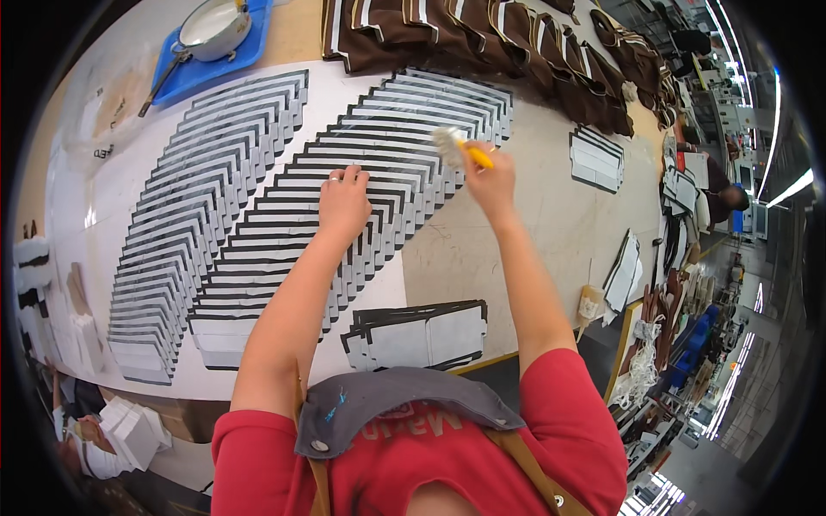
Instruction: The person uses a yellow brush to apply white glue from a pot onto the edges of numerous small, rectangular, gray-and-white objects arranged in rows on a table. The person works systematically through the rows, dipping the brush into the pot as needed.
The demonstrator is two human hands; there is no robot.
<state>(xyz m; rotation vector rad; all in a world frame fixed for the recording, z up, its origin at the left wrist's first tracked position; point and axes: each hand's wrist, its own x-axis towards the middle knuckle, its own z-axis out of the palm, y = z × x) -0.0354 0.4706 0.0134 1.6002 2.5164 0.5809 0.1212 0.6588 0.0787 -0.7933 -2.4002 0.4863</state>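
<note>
My right hand grips a brush with a yellow handle; its pale bristles are over the right part of a long fanned row of overlapping grey-white panels with black edges. Whether the bristles touch the panels I cannot tell. My left hand rests fingertips down on the middle of the same row, a ring on one finger, holding nothing that I can make out. A second fanned row of similar panels lies to the left.
Upper left, a blue tray holds an enamel pot of white liquid and a dark-handled tool. Brown pieces with white strips line the far edge. Panel stacks lie near me and at right. A person is at lower left.
</note>
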